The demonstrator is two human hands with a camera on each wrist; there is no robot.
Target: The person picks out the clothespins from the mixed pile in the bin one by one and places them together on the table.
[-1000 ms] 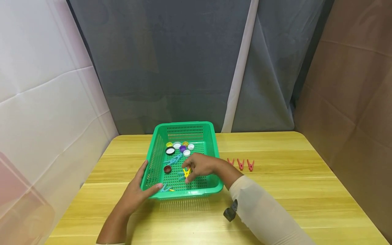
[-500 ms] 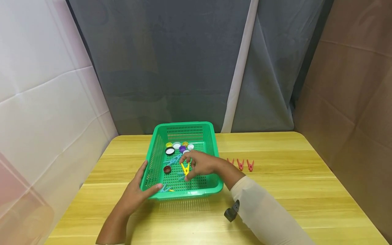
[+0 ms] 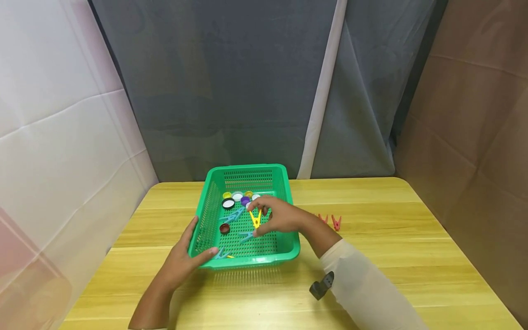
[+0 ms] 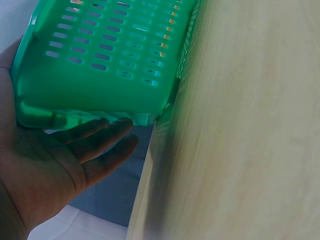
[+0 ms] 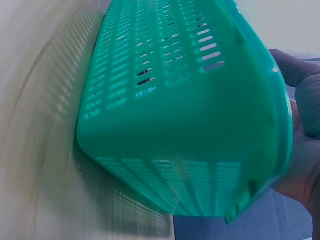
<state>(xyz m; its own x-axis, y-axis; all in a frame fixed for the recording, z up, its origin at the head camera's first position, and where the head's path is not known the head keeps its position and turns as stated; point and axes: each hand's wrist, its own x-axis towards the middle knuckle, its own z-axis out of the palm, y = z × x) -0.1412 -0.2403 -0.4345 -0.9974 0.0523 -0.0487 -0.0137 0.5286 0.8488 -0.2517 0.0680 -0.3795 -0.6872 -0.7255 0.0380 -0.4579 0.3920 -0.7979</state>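
My left hand (image 3: 181, 261) grips the left front corner of a green plastic basket (image 3: 264, 260), thumb over the rim. In the left wrist view, the fingers (image 4: 102, 137) lie along the outside of the basket (image 4: 75, 92). Above the basket floor, my right hand (image 3: 282, 215) pinches a yellow clothespin (image 3: 256, 221) between thumb and fingers. Just beneath it lies a light blue clothespin (image 3: 246, 236). Another blue clothespin (image 3: 235, 214) and a dark red bottle cap (image 3: 224, 228) are to its left. In the right wrist view, the basket wall hides what this hand (image 5: 302, 140) holds.
Several caps sit toward the back of the basket, among them a purple cap (image 3: 245, 201) and a black-rimmed cap (image 3: 228, 203). One more blue clothespin (image 3: 221, 253) lies by the left thumb. Red clothespins (image 3: 336, 223) stand in a row on the wooden table (image 3: 383, 256).
My right hand has risen slightly and shifted right with the yellow clothespin, uncovering more of the blue clothespin below. Its wrist now hides part of the red row. The left hand stays put.
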